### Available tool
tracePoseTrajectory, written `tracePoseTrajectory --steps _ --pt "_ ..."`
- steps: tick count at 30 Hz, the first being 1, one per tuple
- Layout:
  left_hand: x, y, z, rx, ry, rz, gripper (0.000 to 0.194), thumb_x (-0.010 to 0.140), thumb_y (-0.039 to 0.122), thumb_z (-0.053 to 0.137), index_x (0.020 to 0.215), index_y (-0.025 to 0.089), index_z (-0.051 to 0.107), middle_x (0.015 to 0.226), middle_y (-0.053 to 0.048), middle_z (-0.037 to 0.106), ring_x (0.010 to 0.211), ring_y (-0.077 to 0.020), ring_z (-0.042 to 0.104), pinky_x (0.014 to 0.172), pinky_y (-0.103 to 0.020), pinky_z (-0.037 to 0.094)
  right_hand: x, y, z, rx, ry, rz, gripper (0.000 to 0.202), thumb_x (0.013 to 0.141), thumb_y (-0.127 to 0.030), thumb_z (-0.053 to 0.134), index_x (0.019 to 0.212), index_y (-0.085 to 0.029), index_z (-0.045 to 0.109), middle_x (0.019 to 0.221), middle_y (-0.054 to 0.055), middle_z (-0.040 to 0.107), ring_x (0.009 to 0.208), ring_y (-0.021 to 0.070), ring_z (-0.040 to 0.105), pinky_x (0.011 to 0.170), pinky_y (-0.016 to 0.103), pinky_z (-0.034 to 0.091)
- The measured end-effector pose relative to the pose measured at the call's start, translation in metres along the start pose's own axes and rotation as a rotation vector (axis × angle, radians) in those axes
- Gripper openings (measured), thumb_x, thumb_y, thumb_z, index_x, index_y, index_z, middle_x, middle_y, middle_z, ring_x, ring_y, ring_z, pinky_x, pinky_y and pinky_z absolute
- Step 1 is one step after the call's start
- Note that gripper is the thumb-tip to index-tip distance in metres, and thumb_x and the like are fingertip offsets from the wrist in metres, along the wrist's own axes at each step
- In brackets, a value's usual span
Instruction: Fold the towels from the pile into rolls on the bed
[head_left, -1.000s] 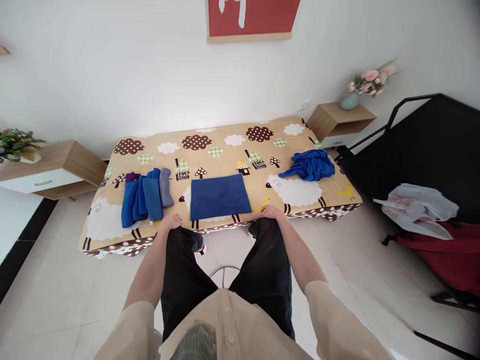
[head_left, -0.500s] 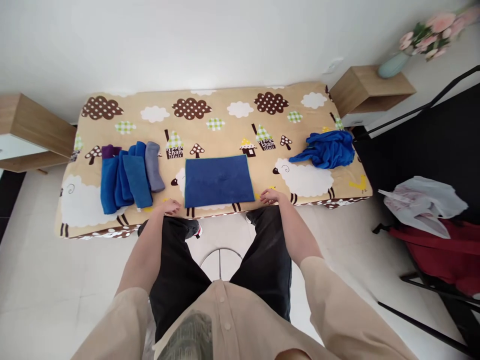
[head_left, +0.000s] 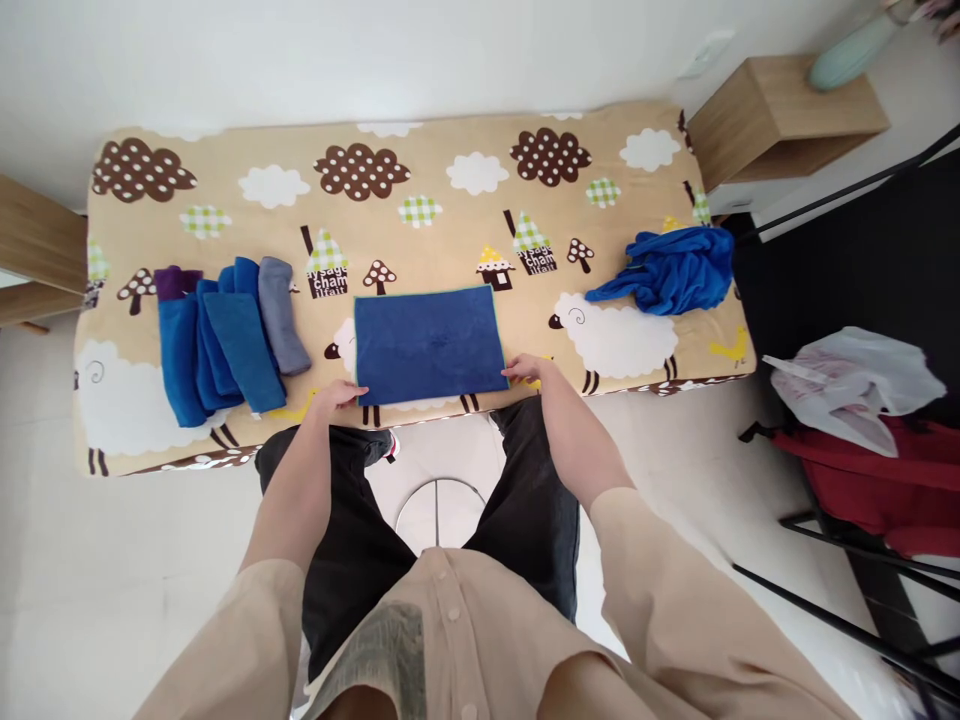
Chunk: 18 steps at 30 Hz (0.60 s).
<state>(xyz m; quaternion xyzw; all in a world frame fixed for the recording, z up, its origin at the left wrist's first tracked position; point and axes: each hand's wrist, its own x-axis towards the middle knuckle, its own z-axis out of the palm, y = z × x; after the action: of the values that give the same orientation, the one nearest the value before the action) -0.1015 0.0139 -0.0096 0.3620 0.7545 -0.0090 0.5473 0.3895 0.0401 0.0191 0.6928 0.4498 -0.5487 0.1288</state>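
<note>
Blue cloth (head_left: pixel 429 345) lay flat on the patterned sheet (head_left: pixel 435 260), near its front. I had the left hand (head_left: pixel 341 395) and right hand (head_left: pixel 529 370) at its near corners; pinching or not, I couldn't tell. Folded cloths (head_left: pixel 244 345) lay left, crumpled cloth (head_left: pixel 679 272) right.

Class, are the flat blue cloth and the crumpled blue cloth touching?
Apart. The head view shows a strip of patterned bedcover between the flat cloth and the crumpled cloth.

Flowers (head_left: pixel 936 9) are cut off top right, and whether the hands (head_left: pixel 339 395) pinch the blue cloth (head_left: pixel 431 345) is unclear.
</note>
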Motion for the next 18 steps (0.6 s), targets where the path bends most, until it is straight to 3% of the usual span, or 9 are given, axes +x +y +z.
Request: tracePoseTrajectory --steps 4,9,14,18 --pt "-0.013 0.002 0.001 -0.053 0.012 0.004 0.038 0.078 0.034 0.088 0.065 0.018 0.056 0.053 0.001 0.052 0.047 -0.0103 0.045 0.046 -0.022 0.034 0.004 -0.002 0.003 -0.026 -0.008 0.013 0.032 0.087 -0.039 0.087 0.076 -0.016 0.067 0.076 0.004 0.073 0.084 0.0182 0.072 0.077 0.028 0.052" --pt "-0.034 0.005 0.007 -0.196 0.051 0.025 0.03 0.088 0.02 0.079 0.087 0.021 0.049 0.066 0.004 0.056 0.055 -0.0106 0.057 0.064 -0.025 0.056 0.005 -0.005 0.007 -0.019 0.007 0.029 0.03 0.086 -0.036 0.087 0.078 -0.016 0.065 0.073 0.004 0.073 0.081 0.0192 0.074 0.072 0.026 0.053" --pt "-0.051 0.01 0.009 -0.306 0.048 0.092 0.034 0.089 0.015 0.075 0.105 0.024 0.046 0.081 0.004 0.059 0.066 -0.015 0.07 0.075 -0.032 0.062 0.0 -0.006 0.012 0.062 0.041 -0.024 0.029 0.087 -0.031 0.085 0.105 -0.019 0.066 0.085 0.001 0.076 0.074 0.0143 0.074 0.064 0.021 0.051" --pt "-0.056 0.013 0.009 -0.278 0.007 0.12 0.019 0.091 0.012 0.065 0.107 0.019 0.058 0.082 0.001 0.06 0.068 -0.0153 0.071 0.077 -0.031 0.062 -0.007 -0.006 0.012 0.117 0.025 -0.067 0.021 0.088 -0.026 0.08 0.105 -0.019 0.072 0.097 0.004 0.077 0.075 0.013 0.074 0.063 0.019 0.051"
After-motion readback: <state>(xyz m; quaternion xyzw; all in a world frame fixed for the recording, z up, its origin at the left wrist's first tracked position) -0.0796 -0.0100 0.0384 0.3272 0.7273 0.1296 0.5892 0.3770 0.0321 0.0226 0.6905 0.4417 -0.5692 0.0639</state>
